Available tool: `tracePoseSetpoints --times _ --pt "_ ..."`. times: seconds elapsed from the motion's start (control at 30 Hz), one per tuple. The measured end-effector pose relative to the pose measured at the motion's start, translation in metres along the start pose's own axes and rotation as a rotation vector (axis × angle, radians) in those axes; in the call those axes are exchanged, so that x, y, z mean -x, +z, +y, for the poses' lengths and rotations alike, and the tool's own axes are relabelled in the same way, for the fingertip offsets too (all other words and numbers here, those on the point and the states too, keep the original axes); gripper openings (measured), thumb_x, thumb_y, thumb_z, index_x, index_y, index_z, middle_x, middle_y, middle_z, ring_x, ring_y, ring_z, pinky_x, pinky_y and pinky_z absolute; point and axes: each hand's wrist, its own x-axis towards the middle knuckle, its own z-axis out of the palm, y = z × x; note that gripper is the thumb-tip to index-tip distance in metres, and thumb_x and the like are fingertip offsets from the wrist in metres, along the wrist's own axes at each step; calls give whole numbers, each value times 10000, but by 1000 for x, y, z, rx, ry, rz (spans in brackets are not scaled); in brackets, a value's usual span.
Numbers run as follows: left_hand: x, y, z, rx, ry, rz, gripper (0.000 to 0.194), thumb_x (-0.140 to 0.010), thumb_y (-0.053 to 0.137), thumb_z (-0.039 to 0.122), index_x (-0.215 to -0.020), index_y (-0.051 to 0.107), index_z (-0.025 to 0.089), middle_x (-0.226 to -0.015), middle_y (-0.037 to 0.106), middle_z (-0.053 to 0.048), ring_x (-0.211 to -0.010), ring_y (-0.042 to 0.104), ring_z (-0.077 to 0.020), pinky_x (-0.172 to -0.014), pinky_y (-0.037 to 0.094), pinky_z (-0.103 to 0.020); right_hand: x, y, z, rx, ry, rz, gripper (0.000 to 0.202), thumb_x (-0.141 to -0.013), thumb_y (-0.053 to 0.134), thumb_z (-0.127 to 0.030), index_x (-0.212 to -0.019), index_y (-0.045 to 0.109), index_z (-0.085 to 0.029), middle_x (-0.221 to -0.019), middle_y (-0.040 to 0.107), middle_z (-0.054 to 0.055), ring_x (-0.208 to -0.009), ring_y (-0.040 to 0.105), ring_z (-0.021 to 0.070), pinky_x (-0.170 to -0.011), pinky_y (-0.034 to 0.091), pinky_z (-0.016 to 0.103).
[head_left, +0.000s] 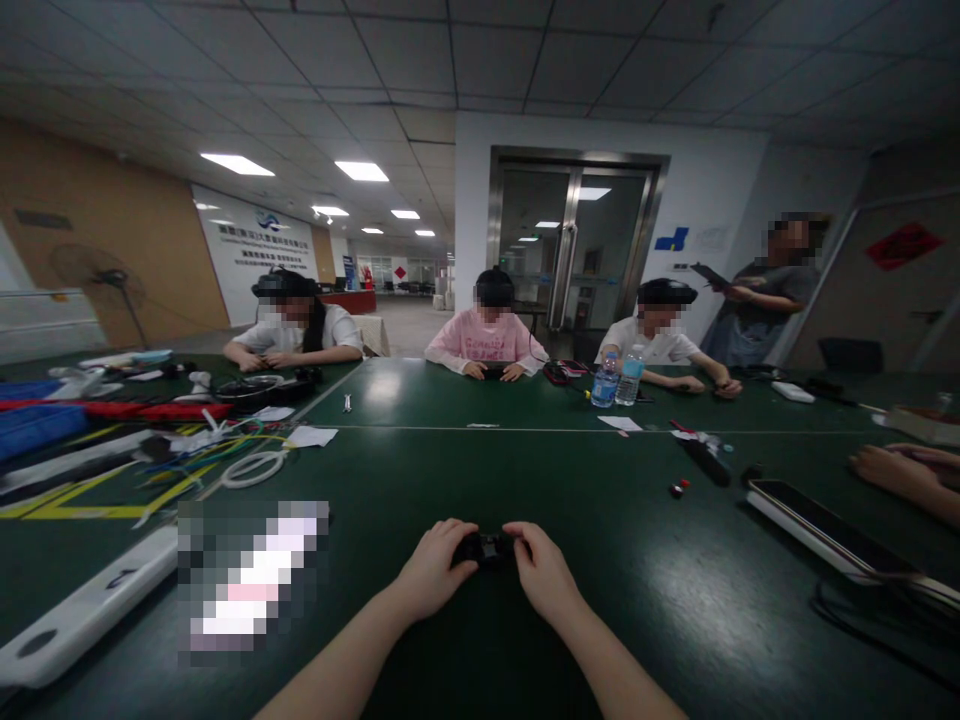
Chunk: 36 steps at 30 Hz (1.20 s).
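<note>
In the head view, a small black object sits low over the green table, between my two hands. It is too dark to tell its kind. My left hand is closed on its left end, thumb and fingers around the edge. The right end is pinched by my right hand, with the fingers curled and the thumb tip hidden. Both forearms reach in from the bottom of the view.
Left of my hands lies a blurred-out bright screen, beside a white power strip. Farther left are coiled cable and blue trays. Two bottles stand ahead; a phone-like slab lies right. Several people sit around the table.
</note>
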Motion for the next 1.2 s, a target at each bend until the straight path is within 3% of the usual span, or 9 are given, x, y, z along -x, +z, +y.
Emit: tracePoseSetpoints --times 0.43,0.6,0.8,1.0,1.2 --pt "-1 5 -9 31 17 19 424 -786 545 326 -1202 493 263 -1216 526 -20 -1136 456 -203 -980 351 -345 3 -2 -5 3 51 -19 315 -838 374 -181 -1061 593 -226 -1136 594 19 -1065 553 174 -898 450 312" --pt "-1 3 -6 26 17 10 428 -781 547 331 -1200 495 260 -1210 530 -24 -1137 455 -213 -979 347 -353 2 0 -3 13 -11 -36 261 -840 421 -268 -1022 606 -243 -1104 589 20 -1031 555 182 -878 446 318" --pt "0 0 -2 12 10 -16 436 -783 538 329 -1211 489 256 -1215 524 -28 -1140 452 -219 -968 359 -353 4 2 -4 109 -104 -75 281 -765 555 -364 -1032 611 -296 -1166 541 2 -1116 488 209 -965 359 367" --pt "-2 3 -2 -16 23 -3 437 -783 543 316 -1210 485 249 -1210 531 -29 -1139 451 -219 -977 341 -347 2 4 -3 220 -99 -90 238 -744 579 -330 -977 614 -294 -1144 552 1 -1118 479 214 -982 319 400" --pt "-1 3 -4 3 20 6 428 -786 555 314 -1206 493 261 -1191 538 -13 -1115 465 -197 -957 362 -327 3 5 -2 183 -112 -71 210 -741 581 -323 -947 618 -311 -1124 567 -13 -1108 489 219 -958 339 404"
